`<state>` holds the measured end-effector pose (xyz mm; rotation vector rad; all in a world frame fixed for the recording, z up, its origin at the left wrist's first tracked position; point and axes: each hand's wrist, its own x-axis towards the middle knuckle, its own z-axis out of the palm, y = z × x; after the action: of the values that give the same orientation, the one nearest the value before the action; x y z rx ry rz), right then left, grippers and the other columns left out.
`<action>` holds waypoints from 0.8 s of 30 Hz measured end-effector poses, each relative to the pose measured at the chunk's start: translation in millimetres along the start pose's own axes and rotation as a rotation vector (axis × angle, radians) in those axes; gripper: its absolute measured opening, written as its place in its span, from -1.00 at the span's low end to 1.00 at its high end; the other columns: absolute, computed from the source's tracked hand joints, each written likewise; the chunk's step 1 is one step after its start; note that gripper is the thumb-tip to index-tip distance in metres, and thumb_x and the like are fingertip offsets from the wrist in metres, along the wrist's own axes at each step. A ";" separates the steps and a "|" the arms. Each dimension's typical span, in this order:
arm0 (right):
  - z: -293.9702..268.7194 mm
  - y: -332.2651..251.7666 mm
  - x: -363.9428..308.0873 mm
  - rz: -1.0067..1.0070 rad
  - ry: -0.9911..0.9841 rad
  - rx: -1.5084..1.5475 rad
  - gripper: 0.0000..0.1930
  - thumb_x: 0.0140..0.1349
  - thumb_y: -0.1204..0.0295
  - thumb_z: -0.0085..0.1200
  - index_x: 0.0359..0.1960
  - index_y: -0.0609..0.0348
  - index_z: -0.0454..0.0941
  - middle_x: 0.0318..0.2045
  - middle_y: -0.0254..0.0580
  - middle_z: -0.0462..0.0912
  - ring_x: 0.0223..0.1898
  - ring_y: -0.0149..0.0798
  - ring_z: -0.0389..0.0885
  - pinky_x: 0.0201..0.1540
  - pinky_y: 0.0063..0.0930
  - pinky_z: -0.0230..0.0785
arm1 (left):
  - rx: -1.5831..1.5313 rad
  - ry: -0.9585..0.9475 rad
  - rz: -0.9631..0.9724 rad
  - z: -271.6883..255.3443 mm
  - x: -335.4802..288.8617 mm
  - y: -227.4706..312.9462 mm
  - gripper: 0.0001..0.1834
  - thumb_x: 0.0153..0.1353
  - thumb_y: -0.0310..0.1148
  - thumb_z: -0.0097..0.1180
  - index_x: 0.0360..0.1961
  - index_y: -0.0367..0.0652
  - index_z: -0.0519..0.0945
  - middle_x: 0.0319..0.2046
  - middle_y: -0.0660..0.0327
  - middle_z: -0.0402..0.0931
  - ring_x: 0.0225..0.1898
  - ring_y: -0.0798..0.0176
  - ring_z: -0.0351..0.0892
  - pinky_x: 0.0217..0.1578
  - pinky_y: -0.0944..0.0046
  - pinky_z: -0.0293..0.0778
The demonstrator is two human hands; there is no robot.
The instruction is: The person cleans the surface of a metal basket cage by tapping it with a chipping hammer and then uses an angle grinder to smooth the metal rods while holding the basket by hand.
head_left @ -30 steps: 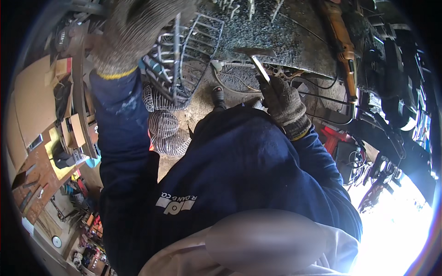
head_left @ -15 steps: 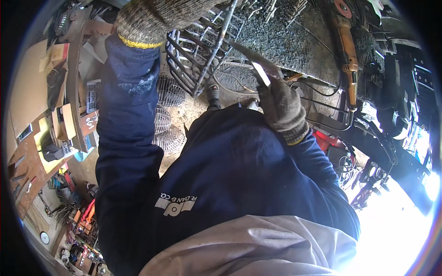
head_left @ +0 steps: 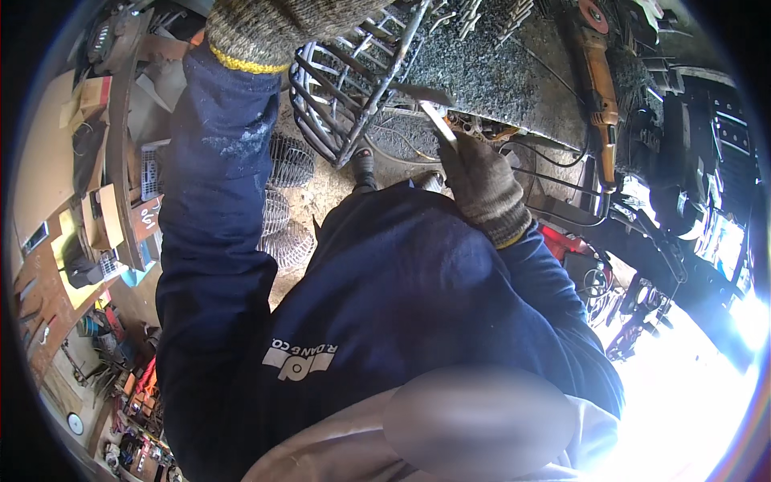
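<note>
A metal bar basket (head_left: 337, 120) with a thick rim stands tilted at the bench's near edge. My left hand (head_left: 277, 28), in a grey-brown knit glove with a yellow cuff, lies against its upper left side; the fingers run past the top edge and are hidden. My right hand (head_left: 484, 185), gloved the same way, is closed around a flat metal tool (head_left: 439, 124), perhaps a file. Its bright strip rises from my fist, and a dark flat part reaches left to the basket's rim. Whether the two touch, I cannot tell.
An orange angle grinder (head_left: 598, 96) lies at the right of the dark, grit-covered bench (head_left: 498, 88), with several short metal rods (head_left: 514, 20) at the back. Several wire coil baskets (head_left: 285, 217) sit on the floor by my feet. Cardboard (head_left: 52, 161) and shelving stand at left.
My right hand has shifted slightly left with the flat tool, whose bright strip now shows longer. The basket and my left hand have barely moved.
</note>
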<state>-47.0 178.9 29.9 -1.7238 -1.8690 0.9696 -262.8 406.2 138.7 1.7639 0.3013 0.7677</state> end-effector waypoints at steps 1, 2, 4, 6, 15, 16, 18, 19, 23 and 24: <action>-2.4 0.4 -4.1 -0.049 0.029 0.009 -0.69 0.50 0.25 0.01 0.04 0.26 0.56 -0.38 0.08 0.64 -0.38 0.10 0.69 -0.33 -0.07 0.48 | 0.058 -0.030 -0.004 -2.6 0.8 5.7 -0.57 0.38 -0.27 0.28 0.13 -0.37 0.62 0.03 -0.02 0.69 0.07 0.16 0.71 0.11 0.25 0.66; -3.8 0.8 -6.2 -0.099 0.059 0.017 -0.69 0.52 0.25 -0.04 0.02 0.25 0.58 -0.40 0.10 0.65 -0.41 0.10 0.68 -0.35 -0.07 0.46 | 0.116 -0.061 -0.008 -7.2 1.9 15.5 -0.57 0.38 -0.27 0.28 0.12 -0.38 0.61 0.03 -0.03 0.69 0.07 0.16 0.71 0.11 0.25 0.66; 5.3 8.0 -5.3 -0.095 0.077 0.007 -0.67 0.51 0.27 -0.04 0.04 0.28 0.57 -0.43 0.06 0.62 -0.42 0.02 0.66 -0.36 -0.11 0.46 | 0.005 -0.024 -0.013 -5.6 0.6 15.2 -0.57 0.37 -0.25 0.30 0.11 -0.38 0.62 0.01 -0.02 0.70 0.05 0.18 0.72 0.10 0.26 0.66; 8.7 11.2 3.5 0.048 -0.038 -0.129 -0.65 0.52 0.25 -0.04 0.10 0.28 0.58 -0.45 -0.03 0.63 -0.43 -0.13 0.67 -0.37 -0.21 0.47 | -0.334 0.107 -0.017 6.7 -3.3 -0.5 -0.56 0.35 -0.21 0.33 0.08 -0.37 0.65 -0.05 0.00 0.73 -0.01 0.21 0.74 0.06 0.29 0.66; 9.6 -1.9 3.0 0.038 0.057 -0.254 -0.73 0.48 0.26 0.06 -0.01 0.18 0.62 -0.47 0.02 0.66 -0.44 -0.06 0.73 -0.39 -0.18 0.53 | 0.165 0.011 0.011 4.6 7.2 5.7 -0.55 0.32 -0.11 0.36 0.02 -0.29 0.71 -0.15 0.07 0.76 -0.11 0.28 0.75 -0.03 0.29 0.67; 6.8 -4.0 0.8 0.088 0.079 -0.133 -0.74 0.48 0.27 0.06 -0.01 0.18 0.62 -0.46 0.02 0.66 -0.43 -0.05 0.73 -0.40 -0.17 0.51 | 0.110 -0.015 0.067 5.8 9.9 -0.2 -0.55 0.31 -0.10 0.36 0.01 -0.28 0.72 -0.17 0.09 0.77 -0.13 0.30 0.75 -0.05 0.28 0.67; -1.5 -24.7 -2.8 0.168 0.102 0.131 -0.74 0.49 0.28 0.04 0.00 0.18 0.61 -0.45 0.01 0.64 -0.43 -0.03 0.71 -0.41 -0.14 0.49 | 0.096 -0.026 0.047 3.4 5.4 3.5 -0.55 0.32 -0.11 0.35 0.02 -0.28 0.71 -0.18 0.09 0.77 -0.17 0.32 0.74 -0.09 0.28 0.66; 3.8 -12.2 -1.2 -0.007 0.102 0.004 -0.74 0.49 0.28 0.04 0.01 0.19 0.60 -0.43 0.01 0.62 -0.43 -0.03 0.70 -0.43 -0.13 0.47 | 0.133 -0.005 0.012 0.0 0.6 15.8 -0.55 0.32 -0.11 0.35 0.02 -0.28 0.72 -0.19 0.10 0.77 -0.18 0.32 0.74 -0.11 0.28 0.65; 15.9 -0.8 0.0 -0.054 0.119 -0.274 -0.77 0.49 0.35 0.05 0.02 0.23 0.58 -0.40 0.00 0.59 -0.46 0.00 0.64 -0.46 -0.12 0.44 | 0.148 -0.035 -0.014 2.5 6.8 17.5 -0.56 0.35 -0.08 0.31 -0.02 -0.28 0.73 -0.27 0.13 0.76 -0.29 0.36 0.70 -0.21 0.32 0.61; 13.0 -7.4 -0.6 -0.016 0.148 -0.226 -0.77 0.48 0.34 0.05 0.01 0.23 0.58 -0.40 0.01 0.60 -0.45 0.02 0.65 -0.45 -0.11 0.45 | 0.111 -0.035 0.035 4.2 7.2 9.5 -0.56 0.35 -0.07 0.30 -0.03 -0.28 0.74 -0.32 0.16 0.75 -0.34 0.38 0.69 -0.26 0.34 0.59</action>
<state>-61.3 175.6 26.6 -1.8500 -1.9522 0.6246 -256.4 403.8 149.4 1.8896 0.2948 0.7560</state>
